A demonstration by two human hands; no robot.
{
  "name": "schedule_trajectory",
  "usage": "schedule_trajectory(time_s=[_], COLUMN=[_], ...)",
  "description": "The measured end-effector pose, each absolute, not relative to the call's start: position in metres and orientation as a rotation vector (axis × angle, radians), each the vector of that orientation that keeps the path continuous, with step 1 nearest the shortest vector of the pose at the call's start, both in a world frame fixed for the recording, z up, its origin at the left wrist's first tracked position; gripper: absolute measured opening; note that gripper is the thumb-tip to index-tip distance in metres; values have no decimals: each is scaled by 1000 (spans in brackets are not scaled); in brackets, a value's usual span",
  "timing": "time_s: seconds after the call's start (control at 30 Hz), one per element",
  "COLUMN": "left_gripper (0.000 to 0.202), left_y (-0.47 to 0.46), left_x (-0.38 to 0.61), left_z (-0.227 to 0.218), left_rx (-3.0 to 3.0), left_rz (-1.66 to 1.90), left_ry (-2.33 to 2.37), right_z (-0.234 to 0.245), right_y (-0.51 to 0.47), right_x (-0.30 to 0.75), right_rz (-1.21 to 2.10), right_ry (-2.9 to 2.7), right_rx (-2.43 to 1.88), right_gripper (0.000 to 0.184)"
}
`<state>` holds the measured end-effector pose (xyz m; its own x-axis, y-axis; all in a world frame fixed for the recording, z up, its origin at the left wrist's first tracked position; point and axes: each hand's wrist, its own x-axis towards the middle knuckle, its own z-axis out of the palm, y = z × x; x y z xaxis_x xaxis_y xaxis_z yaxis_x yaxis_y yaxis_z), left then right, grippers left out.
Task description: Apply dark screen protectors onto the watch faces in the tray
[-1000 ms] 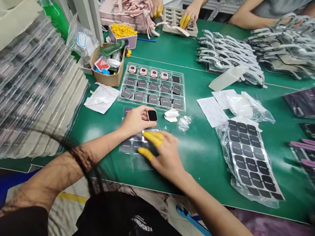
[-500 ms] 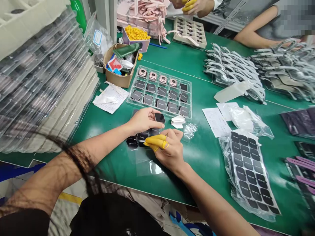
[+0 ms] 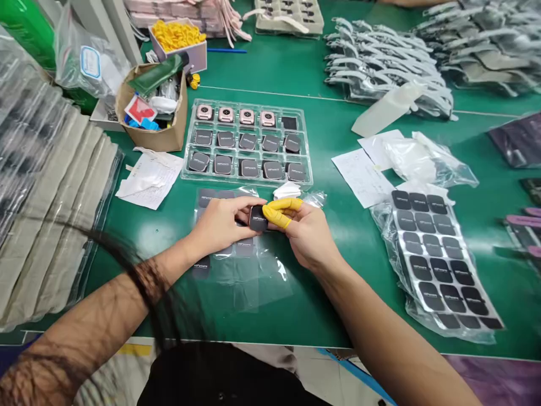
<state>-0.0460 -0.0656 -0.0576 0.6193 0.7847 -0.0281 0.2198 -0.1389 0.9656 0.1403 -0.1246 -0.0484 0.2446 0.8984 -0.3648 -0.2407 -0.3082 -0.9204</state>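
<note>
My left hand (image 3: 220,224) pinches a small square watch body (image 3: 257,217) with a dark screen, just above the green table. My right hand (image 3: 305,232), with yellow finger cots on two fingers, presses thumb and forefinger onto the same watch body from the right. Under both hands lies a clear sheet of dark screen films (image 3: 236,254). Just beyond stands a clear tray (image 3: 249,142) with rows of watch bodies, some pink backs up, some dark faces up.
A cardboard box of odds and ends (image 3: 153,107) sits at the left, papers (image 3: 147,176) beside it. Bagged sheets of dark films (image 3: 439,260) lie at the right. Stacked trays (image 3: 46,186) fill the left edge. Grey straps (image 3: 389,73) and a box of yellow cots (image 3: 177,39) lie farther back.
My right hand left the film sheet and came up to the watch body in my left hand. My head tipped down, so the people across the table left the view.
</note>
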Motion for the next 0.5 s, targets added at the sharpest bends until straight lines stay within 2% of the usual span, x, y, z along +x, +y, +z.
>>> schedule_trajectory(time_s=[0.5], left_gripper=[52], left_y=[-66], left_x=[-44], left_z=[-55], left_rx=[1735], left_rz=[614], left_ry=[817], right_z=[-48], right_y=[-124], right_x=[140], right_rz=[1313], right_ry=[-635], right_rx=[-1428], right_gripper=[54])
